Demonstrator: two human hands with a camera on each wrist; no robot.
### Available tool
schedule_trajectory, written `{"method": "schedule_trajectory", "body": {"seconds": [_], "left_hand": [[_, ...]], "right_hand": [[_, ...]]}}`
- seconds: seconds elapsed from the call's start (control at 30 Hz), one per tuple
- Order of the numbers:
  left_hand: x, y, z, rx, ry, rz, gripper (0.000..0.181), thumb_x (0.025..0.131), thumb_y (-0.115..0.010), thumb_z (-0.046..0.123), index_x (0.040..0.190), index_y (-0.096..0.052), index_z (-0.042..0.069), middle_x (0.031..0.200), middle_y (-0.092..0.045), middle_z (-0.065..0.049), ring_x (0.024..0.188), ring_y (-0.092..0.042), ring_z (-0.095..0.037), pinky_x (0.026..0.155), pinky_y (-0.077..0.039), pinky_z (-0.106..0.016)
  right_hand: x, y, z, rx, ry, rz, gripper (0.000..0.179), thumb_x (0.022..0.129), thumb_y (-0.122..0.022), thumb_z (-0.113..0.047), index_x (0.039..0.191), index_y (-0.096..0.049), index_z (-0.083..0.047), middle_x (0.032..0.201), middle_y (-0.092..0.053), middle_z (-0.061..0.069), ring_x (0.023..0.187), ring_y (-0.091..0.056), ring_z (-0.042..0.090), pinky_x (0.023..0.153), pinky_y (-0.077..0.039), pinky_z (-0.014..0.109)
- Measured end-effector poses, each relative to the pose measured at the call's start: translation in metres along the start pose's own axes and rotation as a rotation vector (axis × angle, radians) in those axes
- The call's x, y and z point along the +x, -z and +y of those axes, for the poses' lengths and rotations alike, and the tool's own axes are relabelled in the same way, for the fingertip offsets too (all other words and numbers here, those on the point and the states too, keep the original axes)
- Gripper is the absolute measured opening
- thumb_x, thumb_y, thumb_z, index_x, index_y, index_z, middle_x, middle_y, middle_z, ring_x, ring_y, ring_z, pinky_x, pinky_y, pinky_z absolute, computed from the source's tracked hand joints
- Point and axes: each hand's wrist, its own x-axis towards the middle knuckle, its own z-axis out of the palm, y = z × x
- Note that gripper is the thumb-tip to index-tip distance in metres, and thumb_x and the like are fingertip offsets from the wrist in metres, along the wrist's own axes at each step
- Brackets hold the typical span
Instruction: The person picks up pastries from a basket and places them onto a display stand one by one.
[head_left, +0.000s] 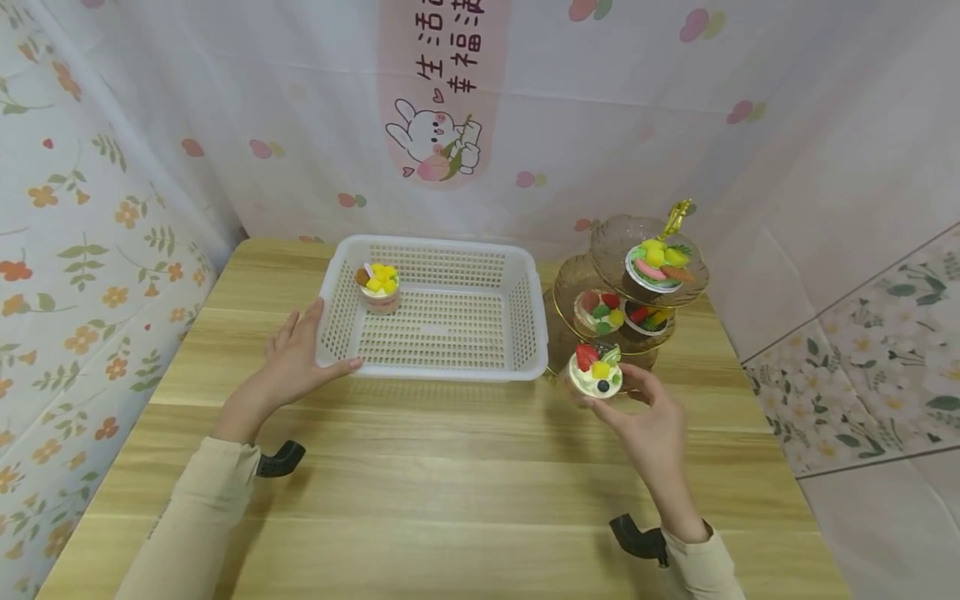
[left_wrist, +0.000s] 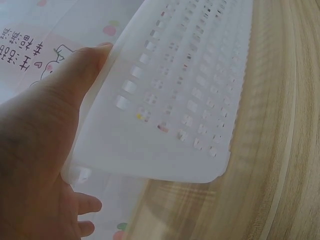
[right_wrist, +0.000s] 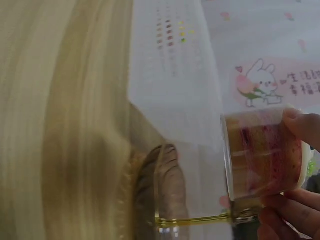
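At the near left corner of a white plastic basket (head_left: 442, 372), my left hand (head_left: 296, 354) rests with thumb and fingers spread. The left wrist view shows its thumb (left_wrist: 90, 62) along the basket's rim, fingers behind the corner. My right hand (head_left: 648, 421) grips a dessert cup (head_left: 595, 375) topped with cream, strawberry and other fruit pieces. Seen from the right wrist, the cup's clear side (right_wrist: 265, 152) shows layered sponge and pink filling, between thumb and fingers. Another dessert cup (head_left: 381, 292) with yellow fruit stands inside the basket at the left.
Right of the basket stands a tiered stand (head_left: 686, 292) with gold trim and a gold top handle (head_left: 677, 217). One dessert cup (head_left: 654, 267) sits on its top tier, two more below. The wooden table (head_left: 450, 500) meets curtains behind and at both sides.
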Motion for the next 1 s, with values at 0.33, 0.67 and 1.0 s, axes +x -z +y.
{"method": "schedule_trajectory", "body": {"seconds": [0.33,0.67,1.0], "left_hand": [[-0.001,-0.001,0.000,0.014,0.004,0.001,0.125,0.081,-0.065,0.069,0.158,0.014,0.012,0.167,0.000,-0.021,0.151,0.005,-0.053,0.110,0.001,-0.079],[-0.001,-0.001,0.000,0.006,-0.001,0.008,0.124,0.082,-0.066,0.068,0.159,0.013,0.012,0.167,-0.003,-0.021,0.151,0.004,-0.053,0.109,0.001,-0.079],[0.000,0.000,0.001,0.019,-0.004,0.011,0.124,0.082,-0.066,0.068,0.159,0.012,0.011,0.166,-0.005,-0.024,0.150,0.002,-0.054,0.109,0.000,-0.079]], "right_hand": [[-0.003,-0.020,0.017,0.000,-0.064,-0.018,0.061,0.068,-0.092,-0.021,0.121,-0.067,-0.003,0.119,-0.072,0.015,0.102,-0.067,0.030,0.085,-0.047,0.032],[-0.001,-0.029,0.027,-0.017,-0.089,-0.045,0.063,0.073,-0.089,-0.029,0.124,-0.065,-0.002,0.121,-0.070,0.018,0.106,-0.066,0.034,0.090,-0.050,0.046],[0.003,-0.034,0.032,-0.017,-0.110,-0.042,0.061,0.075,-0.087,-0.029,0.125,-0.065,-0.002,0.122,-0.070,0.018,0.106,-0.065,0.033,0.090,-0.048,0.045]]}}
